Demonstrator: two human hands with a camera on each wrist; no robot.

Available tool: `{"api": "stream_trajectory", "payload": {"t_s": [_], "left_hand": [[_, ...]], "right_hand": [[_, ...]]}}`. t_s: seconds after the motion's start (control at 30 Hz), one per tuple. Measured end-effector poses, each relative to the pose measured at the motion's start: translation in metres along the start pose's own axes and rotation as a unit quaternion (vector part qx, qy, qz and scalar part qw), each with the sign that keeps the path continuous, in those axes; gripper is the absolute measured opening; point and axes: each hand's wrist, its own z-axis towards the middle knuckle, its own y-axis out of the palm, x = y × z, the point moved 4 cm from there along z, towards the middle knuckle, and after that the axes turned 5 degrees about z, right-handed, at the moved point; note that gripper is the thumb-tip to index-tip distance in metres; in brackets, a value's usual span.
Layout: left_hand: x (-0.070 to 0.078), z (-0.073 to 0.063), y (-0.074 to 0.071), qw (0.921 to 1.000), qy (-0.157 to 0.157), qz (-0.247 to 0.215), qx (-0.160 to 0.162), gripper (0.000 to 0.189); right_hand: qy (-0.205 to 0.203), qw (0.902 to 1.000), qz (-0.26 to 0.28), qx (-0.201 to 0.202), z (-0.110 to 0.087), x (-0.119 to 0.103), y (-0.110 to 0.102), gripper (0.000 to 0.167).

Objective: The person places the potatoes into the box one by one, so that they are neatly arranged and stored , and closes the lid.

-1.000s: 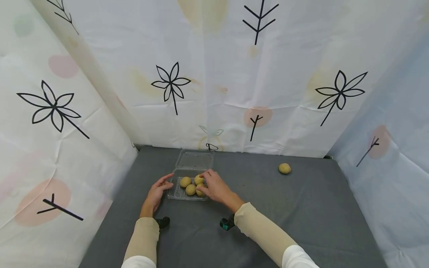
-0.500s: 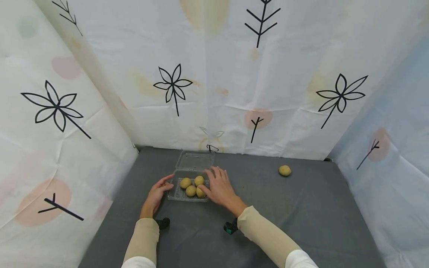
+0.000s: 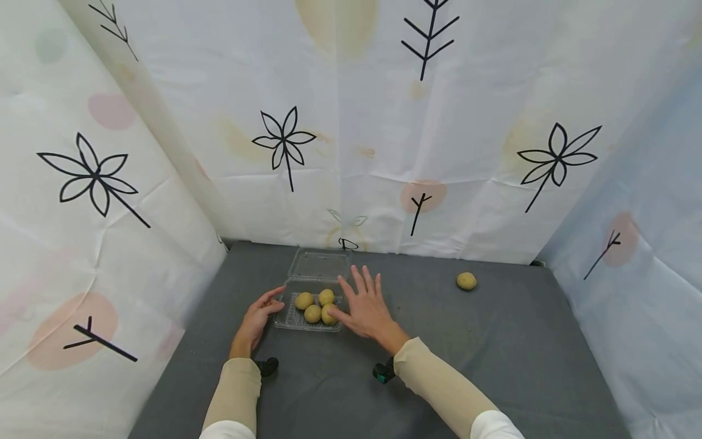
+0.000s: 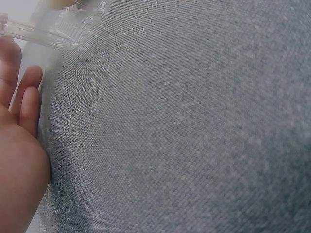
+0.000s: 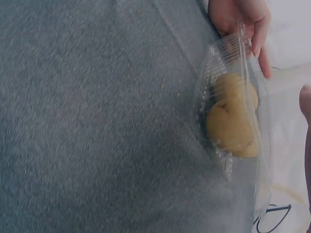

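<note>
A clear plastic clamshell container (image 3: 285, 317) lies on the grey table with its lid (image 3: 319, 263) folded back toward the rear curtain. Several yellow potatoes (image 3: 312, 314) sit in its base, toward the right side. My left hand (image 3: 256, 320) rests at the container's left edge, its thumb and index finger touching the rim, the other fingers (image 4: 30, 109) lying loosely below. Over the right edge, my right hand (image 3: 368, 311) is spread and holds nothing; its thumb overlaps the rightmost potato in the head view. Only a sliver of that hand shows in the right wrist view.
One more potato (image 3: 467, 281) lies alone at the table's back right. Patterned white curtains (image 3: 471, 122) enclose the grey table (image 3: 493, 360) at the back and both sides.
My right hand has let go of a potato among the others in the container, spread its fingers and drawn slightly right. The left hand has stayed at the container's edge.
</note>
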Motion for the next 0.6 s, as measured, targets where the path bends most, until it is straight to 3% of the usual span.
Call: {"api": "stream_trajectory", "payload": {"t_s": [0.07,0.3,0.6], "left_hand": [[0.008,-0.006,0.001,1.0,-0.001,0.002,-0.005,0.049],[-0.013,0.009,-0.001,0.9998,0.011,0.011,0.012,0.048],[-0.015,0.01,-0.001,0.9997,0.014,0.016,0.011,0.047]], "right_hand": [[0.002,0.9999,-0.01,-0.002,-0.001,0.003,0.0,0.085],[0.013,0.9995,-0.025,-0.015,-0.002,0.013,0.001,0.093],[0.038,0.9985,-0.034,-0.018,-0.004,0.025,-0.004,0.095]]}}
